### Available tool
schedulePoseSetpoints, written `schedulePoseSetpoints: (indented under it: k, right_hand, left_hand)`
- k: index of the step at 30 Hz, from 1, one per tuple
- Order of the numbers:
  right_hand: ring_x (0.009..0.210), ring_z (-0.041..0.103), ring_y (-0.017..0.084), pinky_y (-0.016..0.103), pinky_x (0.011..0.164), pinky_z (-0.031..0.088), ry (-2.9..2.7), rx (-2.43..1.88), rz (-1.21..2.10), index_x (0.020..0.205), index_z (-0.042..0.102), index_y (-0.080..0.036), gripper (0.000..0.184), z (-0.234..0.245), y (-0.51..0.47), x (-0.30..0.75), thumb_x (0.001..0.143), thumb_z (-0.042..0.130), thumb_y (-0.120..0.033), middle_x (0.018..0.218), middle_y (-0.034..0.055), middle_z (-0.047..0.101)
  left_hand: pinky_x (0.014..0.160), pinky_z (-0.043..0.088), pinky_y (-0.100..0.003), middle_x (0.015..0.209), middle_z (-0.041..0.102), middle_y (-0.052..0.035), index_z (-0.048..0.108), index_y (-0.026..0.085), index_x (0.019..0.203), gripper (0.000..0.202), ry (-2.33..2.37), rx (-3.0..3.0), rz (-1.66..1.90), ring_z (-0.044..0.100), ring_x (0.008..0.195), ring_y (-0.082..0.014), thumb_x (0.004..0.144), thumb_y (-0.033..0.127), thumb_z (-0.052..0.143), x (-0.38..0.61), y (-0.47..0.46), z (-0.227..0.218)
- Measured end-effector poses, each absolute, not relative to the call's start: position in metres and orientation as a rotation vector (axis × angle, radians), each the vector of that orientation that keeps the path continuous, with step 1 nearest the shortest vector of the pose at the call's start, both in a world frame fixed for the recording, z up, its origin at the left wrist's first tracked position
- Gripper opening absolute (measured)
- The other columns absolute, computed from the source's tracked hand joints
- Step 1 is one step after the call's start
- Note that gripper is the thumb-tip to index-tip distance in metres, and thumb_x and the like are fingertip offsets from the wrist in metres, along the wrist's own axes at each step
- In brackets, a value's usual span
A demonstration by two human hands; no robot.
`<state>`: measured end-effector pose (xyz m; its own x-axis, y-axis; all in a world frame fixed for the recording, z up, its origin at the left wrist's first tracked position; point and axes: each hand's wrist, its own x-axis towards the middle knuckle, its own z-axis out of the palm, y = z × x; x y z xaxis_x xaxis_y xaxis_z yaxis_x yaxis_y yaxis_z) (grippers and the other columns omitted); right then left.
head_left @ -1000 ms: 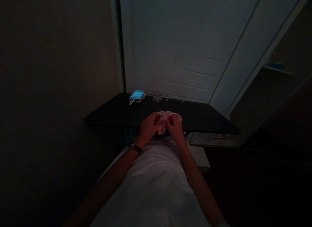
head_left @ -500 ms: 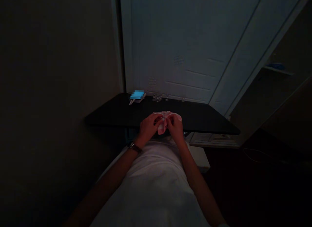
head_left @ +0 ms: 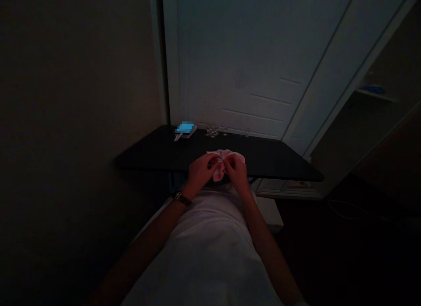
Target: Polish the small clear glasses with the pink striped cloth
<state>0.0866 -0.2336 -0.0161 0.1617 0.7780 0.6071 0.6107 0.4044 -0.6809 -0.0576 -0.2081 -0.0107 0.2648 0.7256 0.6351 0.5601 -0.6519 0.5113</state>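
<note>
Nearest the camera, a creased white garment (head_left: pixel 213 249) is covering the torso. Beyond it, the left hand (head_left: pixel 200 171), with a dark-strapped watch (head_left: pixel 182 198) at its wrist, is pinching a small clear piece (head_left: pixel 220 155); the right hand (head_left: pixel 237 169) is clamping a soft, folded pink cloth (head_left: pixel 217 173) beside it, over the near edge of the flat black worktop (head_left: pixel 158 154). Along the far edge, small clear waisted pieces (head_left: pixel 212 131) are standing before a grooved white panel (head_left: pixel 213 47).

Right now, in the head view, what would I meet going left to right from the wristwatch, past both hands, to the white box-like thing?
Wristwatch, left hand, small clear piece, right hand, white box-like thing. I leave out the pink cloth: it overlaps both hands.
</note>
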Motion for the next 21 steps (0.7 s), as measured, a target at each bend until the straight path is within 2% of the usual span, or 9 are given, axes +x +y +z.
schedulePoseSetpoints:
  k: [21]
  right_hand:
    - [0.062,0.056,0.014,0.024,0.06,0.041,-1.529,-1.302,0.174,0.082,0.053,-0.022,0.011,-0.0165,-0.2328,0.0848,0.081,0.046,-0.03,0.068,-0.002,0.06]
  left_hand:
    - [0.07,0.045,-0.024,0.095,0.065,0.0001,0.058,0.023,0.102,0.024,1.245,2.384,1.367,0.061,0.082,-0.0145,0.08,0.032,0.053,-0.0567,-0.2114,-0.0104]
